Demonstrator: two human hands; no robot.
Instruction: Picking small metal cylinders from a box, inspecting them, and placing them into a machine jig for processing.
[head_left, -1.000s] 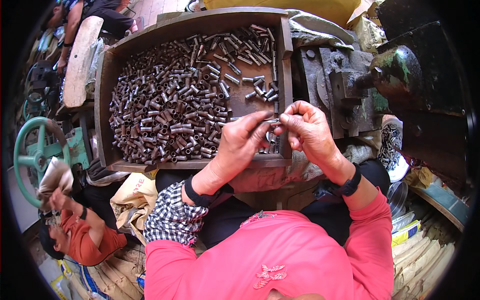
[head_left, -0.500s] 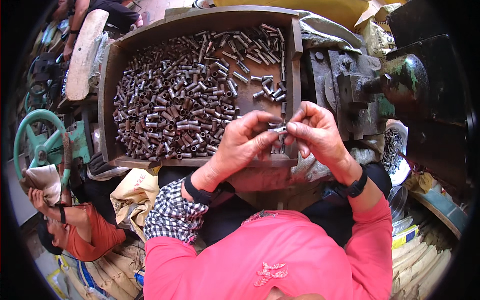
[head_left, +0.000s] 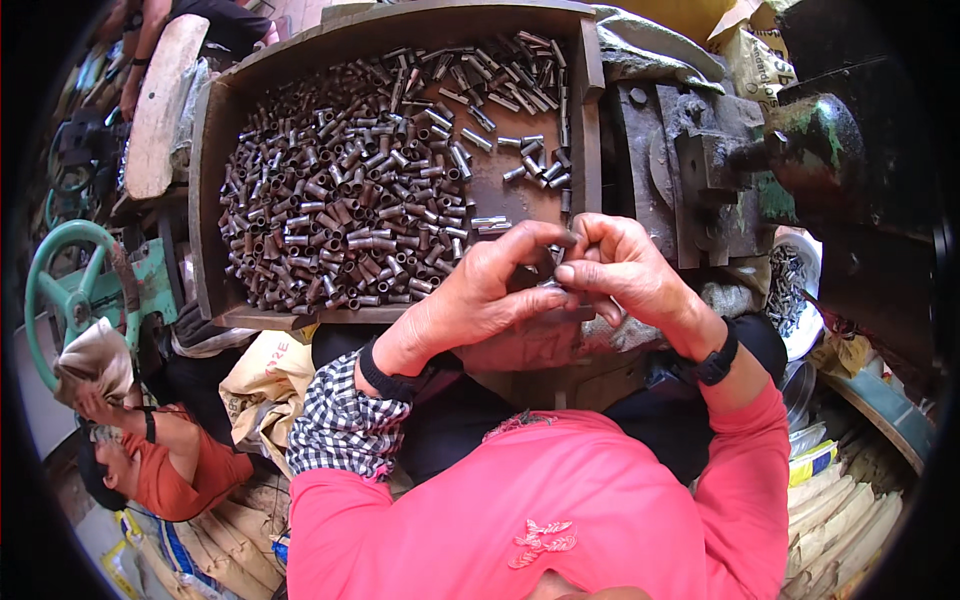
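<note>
Over the near right corner of a wooden tray (head_left: 588, 120), my left hand (head_left: 497, 278) and my right hand (head_left: 632, 268) meet fingertip to fingertip. Between them they pinch a small metal tube (head_left: 549, 283); only a shiny bit of it shows, the rest hidden by fingers. My right thumb presses toward the left fingertips, its other fingers curled. A heap of dark, flared metal tubes (head_left: 340, 190) fills the tray's left and middle. Several brighter tubes (head_left: 490, 224) lie just beyond my left hand, and more slim metal pieces (head_left: 520, 75) are at the far right corner.
To the right stands a greasy machine (head_left: 715, 165) with a thick cylinder. A white basin (head_left: 800, 300) of small metal parts sits below it. At left are a green handwheel (head_left: 75, 290) and a person in orange (head_left: 185, 465) holding a cloth. A paper sack (head_left: 270, 385) lies nearby.
My hands have drawn closer together and the right fingers have curled in, covering more of the metal tube. The view has shifted slightly. The person at left has moved the cloth a little.
</note>
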